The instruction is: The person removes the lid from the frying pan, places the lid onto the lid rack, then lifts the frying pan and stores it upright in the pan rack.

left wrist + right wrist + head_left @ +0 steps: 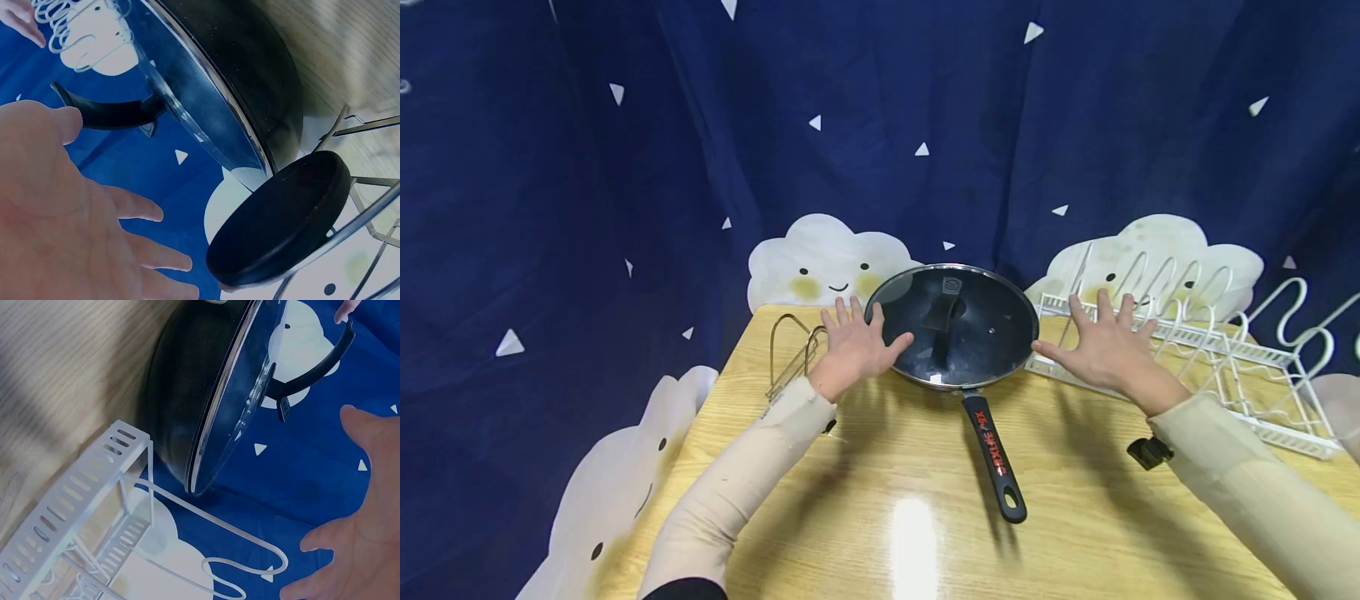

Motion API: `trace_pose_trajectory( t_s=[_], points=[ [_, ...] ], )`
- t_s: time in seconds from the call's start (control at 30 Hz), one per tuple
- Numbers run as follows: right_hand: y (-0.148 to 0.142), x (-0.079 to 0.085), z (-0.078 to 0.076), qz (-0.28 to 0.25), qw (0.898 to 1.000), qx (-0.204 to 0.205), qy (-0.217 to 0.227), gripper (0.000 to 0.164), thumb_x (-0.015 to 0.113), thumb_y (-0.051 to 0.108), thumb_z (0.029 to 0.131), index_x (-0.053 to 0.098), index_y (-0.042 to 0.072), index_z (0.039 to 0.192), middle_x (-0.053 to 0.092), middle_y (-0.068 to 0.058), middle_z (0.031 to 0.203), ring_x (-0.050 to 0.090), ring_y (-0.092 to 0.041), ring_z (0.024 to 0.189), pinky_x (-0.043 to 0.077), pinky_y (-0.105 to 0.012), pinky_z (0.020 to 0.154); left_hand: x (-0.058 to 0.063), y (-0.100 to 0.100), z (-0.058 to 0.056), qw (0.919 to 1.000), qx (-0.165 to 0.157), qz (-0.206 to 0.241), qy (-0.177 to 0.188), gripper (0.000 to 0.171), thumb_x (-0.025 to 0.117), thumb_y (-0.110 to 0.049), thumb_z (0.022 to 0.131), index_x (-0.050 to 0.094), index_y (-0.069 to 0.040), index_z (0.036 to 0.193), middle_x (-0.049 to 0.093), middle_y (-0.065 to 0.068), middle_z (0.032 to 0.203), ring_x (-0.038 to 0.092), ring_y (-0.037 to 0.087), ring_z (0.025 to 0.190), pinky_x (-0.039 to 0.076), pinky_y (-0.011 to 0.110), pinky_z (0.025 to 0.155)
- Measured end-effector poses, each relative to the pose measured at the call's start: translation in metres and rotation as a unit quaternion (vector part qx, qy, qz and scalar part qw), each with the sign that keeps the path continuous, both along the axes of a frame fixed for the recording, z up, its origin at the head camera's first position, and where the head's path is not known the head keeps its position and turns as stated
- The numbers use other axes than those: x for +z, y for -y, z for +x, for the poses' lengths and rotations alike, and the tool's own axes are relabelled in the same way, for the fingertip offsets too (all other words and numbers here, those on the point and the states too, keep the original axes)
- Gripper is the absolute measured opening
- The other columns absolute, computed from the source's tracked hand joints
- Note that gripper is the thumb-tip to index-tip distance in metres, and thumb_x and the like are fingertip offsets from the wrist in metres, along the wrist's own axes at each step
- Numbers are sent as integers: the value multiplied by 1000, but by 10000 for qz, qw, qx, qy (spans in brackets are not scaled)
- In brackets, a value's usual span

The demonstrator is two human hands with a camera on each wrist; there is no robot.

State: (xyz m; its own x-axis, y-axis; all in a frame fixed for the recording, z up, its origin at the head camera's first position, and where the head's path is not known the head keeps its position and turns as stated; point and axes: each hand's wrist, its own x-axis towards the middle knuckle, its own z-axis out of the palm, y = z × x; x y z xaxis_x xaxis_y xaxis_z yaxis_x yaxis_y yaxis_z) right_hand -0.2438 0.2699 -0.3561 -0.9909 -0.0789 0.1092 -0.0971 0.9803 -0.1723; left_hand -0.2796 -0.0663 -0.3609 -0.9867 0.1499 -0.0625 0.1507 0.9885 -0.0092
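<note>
A black frying pan (992, 450) stands mid-table with its long handle pointing towards me. Its dark glass lid (992, 333) is on top, and the lid's curved black handle (119, 114) stands up from it. To the pan's left, my left hand (856, 343) hovers with fingers spread, holding nothing. My right hand (1108, 348) is spread likewise on the pan's right, in front of a white wire rack (1210, 333). In the wrist views both palms appear apart from the pan and lid.
A metal wire stand (772, 358) is at the table's back left, beside my left hand. The left wrist view shows a black rounded piece (281, 219) against its wire. The white rack fills the back right of the wooden table (820, 517). A blue curtain (880, 100) hangs behind.
</note>
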Motion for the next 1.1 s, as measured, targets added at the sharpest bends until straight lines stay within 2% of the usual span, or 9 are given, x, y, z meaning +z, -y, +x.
trace_pose_trajectory(
  t_s=[0.17,0.33,0.5,0.63,0.73,0.87,0.93,1.03,1.1],
  points=[
    [-3,3,1,69,9999,-16,-139,105,44,78,79,23,1,147,10,-39,144,-3,-63,129,4,-82,88,4,-1,-1,9998,5,173,-46,87,20,-73,89,20,-13,151,8,26,153,-2,45,139,2,63,108],
    [-4,3,3,48,9982,144,-580,101,49,74,79,32,-3,142,18,-39,141,9,-61,128,15,-76,91,6,-1,-2,9995,-72,293,-119,85,19,-72,90,20,-13,151,7,28,152,0,46,139,3,59,110],
    [-3,-1,7,-180,9919,522,-1145,85,59,59,83,44,-11,130,32,-41,130,27,-59,120,25,-67,95,7,-3,-3,9958,-400,585,-584,78,23,-63,95,26,-7,149,18,28,150,12,43,139,13,52,112],
    [1,-2,12,-460,9898,528,-1239,75,59,52,87,49,-14,122,42,-39,121,38,-56,110,33,-63,90,9,-7,-5,9854,-653,1186,-1032,69,30,-53,98,33,-1,144,34,24,143,30,37,132,27,44,108],
    [4,-2,18,-667,9898,501,-1153,66,55,49,90,53,-12,115,49,-35,114,46,-52,103,38,-62,84,12,-12,-5,9747,-674,1845,-1067,65,34,-49,99,36,-1,142,42,20,138,41,32,126,37,44,101],
    [7,-5,25,-918,9888,674,-961,52,52,41,95,57,-9,107,57,-29,102,58,-42,88,45,-55,71,12,-19,-6,9602,-580,2582,-890,61,38,-45,99,37,-1,141,51,16,132,50,29,119,43,45,94],
    [9,-7,29,-1033,9882,778,-817,47,51,40,96,59,-6,102,61,-25,97,61,-36,80,47,-51,67,10,-23,-7,9558,-559,2775,-790,61,39,-45,99,37,0,140,56,15,125,54,29,115,45,44,92],
    [12,-11,36,-1172,9879,849,-554,40,50,39,97,61,1,92,65,-14,82,61,-25,68,48,-43,59,7,-28,-8,9490,-522,3062,-549,62,38,-45,99,38,3,139,62,14,112,58,30,108,47,44,89],
    [15,-15,40,-1232,9879,875,-359,39,49,40,97,61,5,86,61,-6,71,57,-20,61,45,-37,54,5,-32,-9,9445,-462,3230,-376,62,36,-45,100,39,5,137,64,15,109,58,32,109,47,44,90]
  ],
)
